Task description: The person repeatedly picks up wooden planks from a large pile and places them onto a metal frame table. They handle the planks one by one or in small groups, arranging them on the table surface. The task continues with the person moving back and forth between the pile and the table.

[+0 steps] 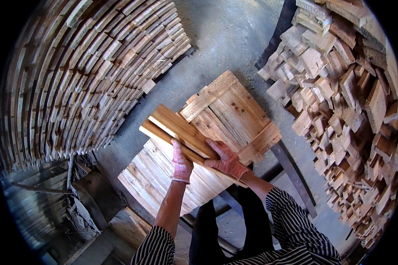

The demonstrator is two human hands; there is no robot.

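My left hand [181, 164], in a pink knitted glove, grips the near edge of a few wooden boards [177, 127], its thumb pointing up along them. Further right, my right hand [227, 159], in a matching glove, is closed round the same boards, with the fingers partly hidden. The boards are held together at a slant, their far ends pointing up and left. Beneath them lies a row of pale wooden slats [148, 170] side by side. Just beyond is a panel of planks [234, 112] with crosswise battens at its ends.
A tall curved-looking stack of boards [101, 66] rises on the left. To the right stands a high pile of cut wood pieces [336, 115]. A dark metal bar [292, 172] slants beside the panel. Scrap wood and a dark bin-like object [97, 198] are at lower left.
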